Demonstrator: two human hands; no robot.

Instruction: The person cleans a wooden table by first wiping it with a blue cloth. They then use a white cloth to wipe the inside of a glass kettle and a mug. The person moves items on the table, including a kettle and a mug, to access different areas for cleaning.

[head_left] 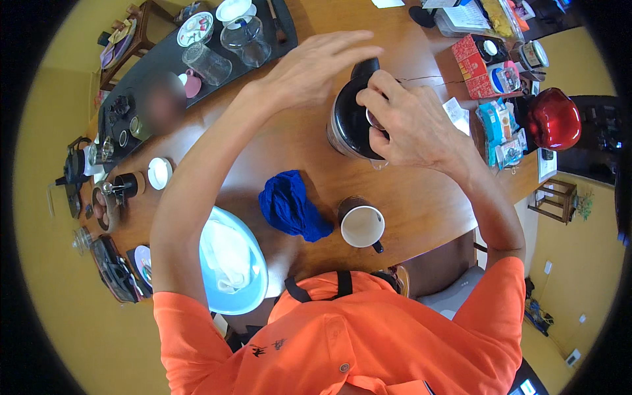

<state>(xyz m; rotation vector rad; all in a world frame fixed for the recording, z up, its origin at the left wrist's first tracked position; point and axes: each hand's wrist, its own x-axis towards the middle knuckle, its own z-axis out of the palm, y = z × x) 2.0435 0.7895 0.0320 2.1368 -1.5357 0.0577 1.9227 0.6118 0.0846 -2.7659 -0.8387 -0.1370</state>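
A glass pot (337,135) with a black lid (352,112) and a black handle pointing away from me stands on the wooden table. My right hand (408,118) is over the lid, its fingers curled around the knob on top. Stretched out above the table just left of the pot's handle, my left hand (319,69) is open and holds nothing. Closer to me lie a crumpled dark blue cloth (293,205) and a mug (362,227), dark outside and pale inside, with its handle toward me.
A light blue basin (259,283) holding white material stands at the near left. On the far left, a dark tray (158,79) carries glass jars and cups. A white-rimmed round dish (159,173) sits nearby. Packets (498,128), a red box (469,66) and a shiny red object (554,118) line the right side.
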